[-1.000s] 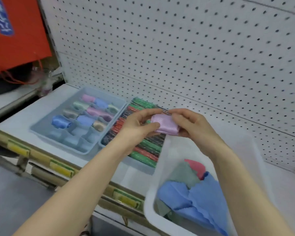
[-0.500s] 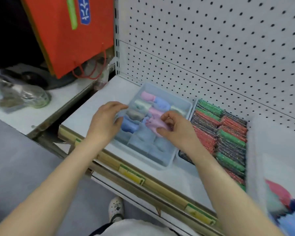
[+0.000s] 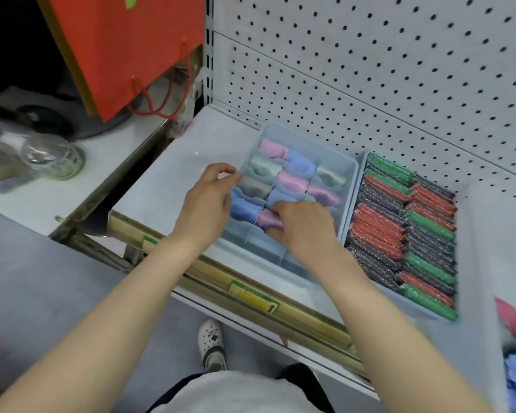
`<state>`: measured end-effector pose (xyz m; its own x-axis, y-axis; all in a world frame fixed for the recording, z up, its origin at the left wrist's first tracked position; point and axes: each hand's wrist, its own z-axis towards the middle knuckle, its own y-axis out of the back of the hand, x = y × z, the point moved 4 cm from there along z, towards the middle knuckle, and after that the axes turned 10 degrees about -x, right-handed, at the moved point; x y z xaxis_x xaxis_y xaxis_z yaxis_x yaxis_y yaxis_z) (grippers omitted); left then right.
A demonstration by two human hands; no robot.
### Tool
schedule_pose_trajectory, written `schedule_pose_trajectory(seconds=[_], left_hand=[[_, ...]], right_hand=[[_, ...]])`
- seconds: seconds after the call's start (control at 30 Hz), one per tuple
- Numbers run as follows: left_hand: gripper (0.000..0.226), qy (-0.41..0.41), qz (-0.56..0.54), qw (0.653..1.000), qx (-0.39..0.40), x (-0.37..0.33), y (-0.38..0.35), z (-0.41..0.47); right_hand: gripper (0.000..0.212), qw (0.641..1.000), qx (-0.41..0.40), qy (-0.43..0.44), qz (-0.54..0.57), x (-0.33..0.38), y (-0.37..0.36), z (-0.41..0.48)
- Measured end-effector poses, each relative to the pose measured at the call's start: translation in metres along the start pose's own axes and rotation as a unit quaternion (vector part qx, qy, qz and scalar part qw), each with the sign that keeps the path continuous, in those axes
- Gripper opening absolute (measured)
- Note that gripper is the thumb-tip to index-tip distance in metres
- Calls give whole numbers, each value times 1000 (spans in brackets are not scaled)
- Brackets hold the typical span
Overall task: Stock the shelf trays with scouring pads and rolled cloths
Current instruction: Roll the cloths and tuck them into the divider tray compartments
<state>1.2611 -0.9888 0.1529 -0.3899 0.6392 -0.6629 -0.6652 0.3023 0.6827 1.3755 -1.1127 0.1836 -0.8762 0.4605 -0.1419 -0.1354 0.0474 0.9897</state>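
Note:
A pale blue divided tray [image 3: 347,177] sits on the white shelf, holding several rolled cloths in pink, blue, green and grey. My right hand [image 3: 301,228] grips a lilac rolled cloth [image 3: 267,219] and has it down in a middle compartment of the tray. My left hand [image 3: 207,198] holds the tray's left rim, thumb and fingers pinching the wall. To the right, a second blue tray [image 3: 358,198] is packed with red, green and dark glittery scouring pads [image 3: 405,228].
A translucent white bin [image 3: 483,248] with loose blue and pink cloths stands at the far right. Pegboard backs the shelf. An orange bag [image 3: 122,46] and a glass jar [image 3: 57,156] sit on the lower ledge at left. My shoe shows on the grey floor.
My right hand has carried the lilac roll from above the tray down into a compartment. My left hand shifted onto the tray's left rim. The view has moved closer.

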Motion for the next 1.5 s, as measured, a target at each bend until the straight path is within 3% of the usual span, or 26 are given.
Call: schedule_pose_trajectory(seconds=[0.17, 0.3, 0.4, 0.57, 0.7, 0.77, 0.83, 0.93, 1.03, 1.1, 1.2, 1.27, 1.37, 1.5], left_hand=[[52, 5, 15, 1000, -3, -1, 1, 0], [47, -16, 40, 999, 1, -1, 1, -1], [40, -62, 99, 993, -8, -13, 2, 2], [34, -116, 76, 990, 21, -88, -30, 9], [33, -199, -5, 976, 90, -182, -85, -9], [33, -241, -42, 962, 118, -231, -113, -28], [31, -259, -69, 954, 134, -275, -139, -50], [29, -269, -94, 944, 167, -323, -178, -80], [26, -271, -53, 943, 185, -340, -201, -96], [26, -233, -43, 955, 176, -342, -201, -98], [27, -219, -8, 958, 184, -345, -196, -101], [28, -200, -4, 959, 201, -348, -191, -104], [33, -148, -51, 971, 184, -363, -180, -111], [64, -38, -196, 958, 208, -394, -179, -113]], right_hand=[[19, 999, 20, 2, -35, 3, -3, 2], [22, 995, 38, -5, 92, -5, -6, -5], [30, 980, 6, -32, 195, -31, 10, -24], [30, 960, -79, -134, 232, -126, 52, -81], [20, 919, -128, -267, 259, -228, 62, -169], [20, 899, -110, -332, 263, -279, 55, -215], [27, 902, -32, -364, 228, -325, 37, -250], [44, 937, 66, -295, 177, -362, 10, -274], [50, 948, 152, -167, 223, -360, -14, -280], [38, 950, 182, -118, 226, -364, -26, -279], [14, 957, 141, -99, 234, -385, -14, -272], [7, 936, 79, -119, 320, -398, 11, -268], [8, 864, -35, -157, 478, -413, 53, -271], [5, 806, -102, -153, 563, -414, 87, -274]])
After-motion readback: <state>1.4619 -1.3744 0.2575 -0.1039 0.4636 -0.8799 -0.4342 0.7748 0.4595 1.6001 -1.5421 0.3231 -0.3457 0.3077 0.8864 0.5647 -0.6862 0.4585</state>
